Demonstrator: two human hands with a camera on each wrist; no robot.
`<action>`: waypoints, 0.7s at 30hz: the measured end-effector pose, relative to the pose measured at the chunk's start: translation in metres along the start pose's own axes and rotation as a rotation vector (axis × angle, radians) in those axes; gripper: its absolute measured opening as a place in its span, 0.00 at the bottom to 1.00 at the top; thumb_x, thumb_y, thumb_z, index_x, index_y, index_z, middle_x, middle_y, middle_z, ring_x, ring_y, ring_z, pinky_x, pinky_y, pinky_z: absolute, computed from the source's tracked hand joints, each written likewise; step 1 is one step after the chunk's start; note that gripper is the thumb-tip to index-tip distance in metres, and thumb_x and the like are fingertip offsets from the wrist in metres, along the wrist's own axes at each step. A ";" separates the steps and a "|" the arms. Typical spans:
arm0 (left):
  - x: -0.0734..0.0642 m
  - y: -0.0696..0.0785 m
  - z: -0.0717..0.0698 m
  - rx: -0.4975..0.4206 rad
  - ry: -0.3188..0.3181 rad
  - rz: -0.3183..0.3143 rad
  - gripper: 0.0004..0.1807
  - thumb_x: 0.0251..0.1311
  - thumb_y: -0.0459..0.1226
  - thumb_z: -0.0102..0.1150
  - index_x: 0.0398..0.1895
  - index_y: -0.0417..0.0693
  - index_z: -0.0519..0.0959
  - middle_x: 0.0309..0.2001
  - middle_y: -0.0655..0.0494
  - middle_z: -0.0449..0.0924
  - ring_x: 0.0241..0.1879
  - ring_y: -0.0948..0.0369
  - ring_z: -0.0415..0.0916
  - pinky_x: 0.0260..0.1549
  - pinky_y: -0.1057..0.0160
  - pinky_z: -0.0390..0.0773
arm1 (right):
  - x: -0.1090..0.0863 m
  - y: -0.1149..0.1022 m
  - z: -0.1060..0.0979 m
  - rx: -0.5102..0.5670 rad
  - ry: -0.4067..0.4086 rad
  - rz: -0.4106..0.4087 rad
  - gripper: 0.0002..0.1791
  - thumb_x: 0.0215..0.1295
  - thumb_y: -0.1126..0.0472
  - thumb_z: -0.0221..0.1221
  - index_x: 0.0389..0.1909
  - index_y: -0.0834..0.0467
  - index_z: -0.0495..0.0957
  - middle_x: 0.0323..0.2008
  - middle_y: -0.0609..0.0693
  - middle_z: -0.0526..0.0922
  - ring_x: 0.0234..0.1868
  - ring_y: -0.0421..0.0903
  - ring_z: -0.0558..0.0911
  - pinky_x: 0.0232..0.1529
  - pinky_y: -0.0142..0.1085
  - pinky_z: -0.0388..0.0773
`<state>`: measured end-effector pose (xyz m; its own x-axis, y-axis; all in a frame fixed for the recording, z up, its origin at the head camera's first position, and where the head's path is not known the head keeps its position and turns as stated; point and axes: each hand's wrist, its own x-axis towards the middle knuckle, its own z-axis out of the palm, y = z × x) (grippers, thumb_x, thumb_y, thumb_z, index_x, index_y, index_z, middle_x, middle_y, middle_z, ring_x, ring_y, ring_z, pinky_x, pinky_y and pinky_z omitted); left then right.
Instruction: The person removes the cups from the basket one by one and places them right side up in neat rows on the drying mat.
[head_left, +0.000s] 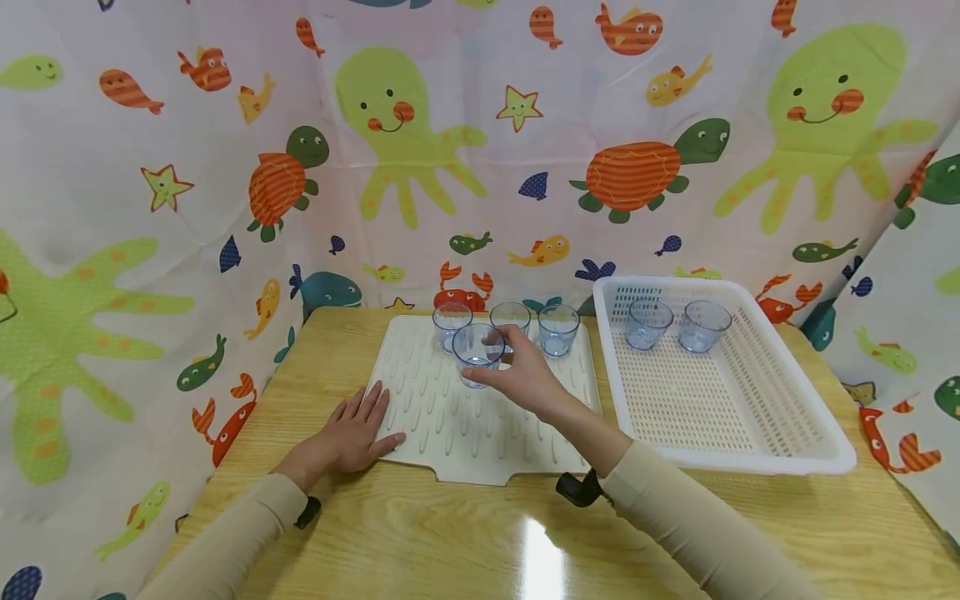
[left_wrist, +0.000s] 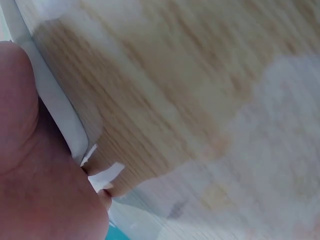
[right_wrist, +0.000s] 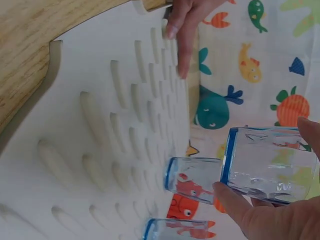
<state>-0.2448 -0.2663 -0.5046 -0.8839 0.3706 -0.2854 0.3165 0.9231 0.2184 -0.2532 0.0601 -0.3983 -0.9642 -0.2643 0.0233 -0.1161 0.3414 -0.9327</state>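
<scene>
My right hand (head_left: 528, 379) holds a clear bluish drinking glass (head_left: 477, 348) upright, thumb and fingers round its side, over the back half of a cream ridged draining mat (head_left: 472, 437). In the right wrist view the held glass (right_wrist: 272, 162) shows a blue base. Behind it, three similar glasses stand along the mat's back: a left glass (head_left: 452, 319), a middle glass (head_left: 517, 315) partly hidden, and a right glass (head_left: 558, 332). My left hand (head_left: 351, 432) rests flat at the mat's left edge, its fingers straight.
To the right sits a white plastic basket (head_left: 617, 392) with two more glasses at its back, one at left (head_left: 647, 325) and one at right (head_left: 703, 327). The wooden table (head_left: 420, 533) meets a sea-animal patterned curtain (head_left: 465, 192) at the back and sides.
</scene>
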 end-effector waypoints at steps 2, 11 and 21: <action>-0.001 0.001 -0.001 -0.001 0.000 0.001 0.57 0.69 0.73 0.35 0.83 0.40 0.39 0.83 0.41 0.30 0.81 0.39 0.28 0.73 0.33 0.37 | 0.006 0.004 0.006 0.001 -0.008 0.005 0.43 0.59 0.47 0.74 0.69 0.59 0.64 0.65 0.52 0.73 0.66 0.57 0.75 0.57 0.49 0.80; 0.003 -0.001 0.006 0.023 -0.024 -0.018 0.57 0.67 0.74 0.32 0.84 0.43 0.38 0.83 0.43 0.28 0.81 0.40 0.27 0.74 0.33 0.37 | 0.029 0.022 0.030 0.006 -0.037 0.031 0.39 0.60 0.49 0.74 0.66 0.57 0.66 0.68 0.53 0.70 0.70 0.59 0.72 0.60 0.51 0.78; 0.001 0.000 0.003 0.029 0.011 -0.018 0.58 0.66 0.76 0.31 0.84 0.43 0.39 0.83 0.44 0.29 0.81 0.40 0.29 0.74 0.33 0.37 | 0.040 0.025 0.052 0.028 -0.055 0.030 0.41 0.62 0.54 0.73 0.71 0.61 0.62 0.70 0.57 0.70 0.71 0.60 0.71 0.64 0.52 0.75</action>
<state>-0.2448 -0.2652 -0.5076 -0.8933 0.3526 -0.2787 0.3098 0.9323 0.1864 -0.2820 0.0117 -0.4394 -0.9524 -0.3040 -0.0237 -0.0802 0.3249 -0.9424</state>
